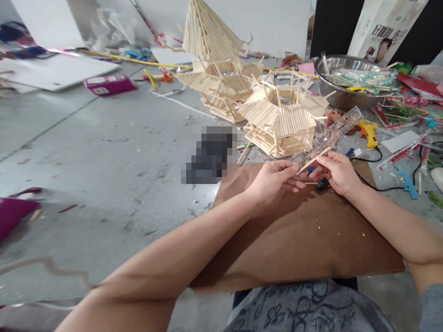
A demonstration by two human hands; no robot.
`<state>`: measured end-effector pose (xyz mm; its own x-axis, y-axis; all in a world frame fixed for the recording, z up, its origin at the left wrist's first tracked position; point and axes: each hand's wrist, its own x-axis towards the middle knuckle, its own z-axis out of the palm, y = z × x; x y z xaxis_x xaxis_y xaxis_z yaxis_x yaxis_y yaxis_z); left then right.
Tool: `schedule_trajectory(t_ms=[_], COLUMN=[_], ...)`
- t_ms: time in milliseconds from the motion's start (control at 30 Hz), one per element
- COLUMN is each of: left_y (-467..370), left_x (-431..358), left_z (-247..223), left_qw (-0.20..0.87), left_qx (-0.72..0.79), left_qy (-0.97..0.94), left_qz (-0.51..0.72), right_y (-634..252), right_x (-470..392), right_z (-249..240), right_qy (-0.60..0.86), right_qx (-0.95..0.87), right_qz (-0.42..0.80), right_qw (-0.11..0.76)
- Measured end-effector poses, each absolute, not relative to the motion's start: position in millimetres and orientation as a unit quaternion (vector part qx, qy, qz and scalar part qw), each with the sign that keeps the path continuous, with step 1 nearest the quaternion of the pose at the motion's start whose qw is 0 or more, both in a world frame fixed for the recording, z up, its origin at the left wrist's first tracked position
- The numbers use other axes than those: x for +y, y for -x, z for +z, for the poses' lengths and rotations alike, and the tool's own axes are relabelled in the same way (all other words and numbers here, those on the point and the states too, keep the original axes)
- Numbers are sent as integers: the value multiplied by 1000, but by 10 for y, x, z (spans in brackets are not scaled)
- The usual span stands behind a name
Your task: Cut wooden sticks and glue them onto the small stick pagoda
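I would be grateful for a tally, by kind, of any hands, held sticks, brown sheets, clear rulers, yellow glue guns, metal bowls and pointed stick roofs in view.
Hands: 2
Held stick: 1
Brown sheet: 1
Clear ruler: 1
Yellow glue gun: 1
Metal bowl: 1
Pointed roof: 1
Total: 8

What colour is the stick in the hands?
The stick is pale cream, seen in the head view.
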<state>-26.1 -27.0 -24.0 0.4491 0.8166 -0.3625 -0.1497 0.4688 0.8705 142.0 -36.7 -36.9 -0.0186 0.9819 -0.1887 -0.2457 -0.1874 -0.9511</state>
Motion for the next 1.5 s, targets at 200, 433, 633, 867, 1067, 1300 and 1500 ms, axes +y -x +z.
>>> schedule_trajectory(t_ms=[200, 433, 633, 867, 1067, 1300, 1500], left_y=[273, 281, 282, 271, 267, 259, 243], left_x=[-254, -243, -242, -249, -245, -232, -242], left_z=[-280, -303, -270, -262, -279, -269, -234], left_qw=[749, 763, 769, 754, 755, 742, 736], left_qx=[407, 390, 396, 413, 409, 424, 442], left_qy=[-415, -405, -396, -409, -411, -423, -420], left_qz=[319, 320, 307, 307, 307, 302, 294], right_y=[-1422, -1416, -1416, -1411, -1410, -1400, -1400], right_x=[-366, -362, -365, -372, -370, -370, -375], right_z=[-366, -358, -355, -354, -351, -362, -362], right_qy=[480, 476, 475, 478, 475, 474, 471], right_qx=[-387, -394, -392, -393, -386, -388, -375], right_qz=[599, 596, 594, 590, 596, 592, 607], right_qw=[510, 513, 517, 518, 520, 524, 519])
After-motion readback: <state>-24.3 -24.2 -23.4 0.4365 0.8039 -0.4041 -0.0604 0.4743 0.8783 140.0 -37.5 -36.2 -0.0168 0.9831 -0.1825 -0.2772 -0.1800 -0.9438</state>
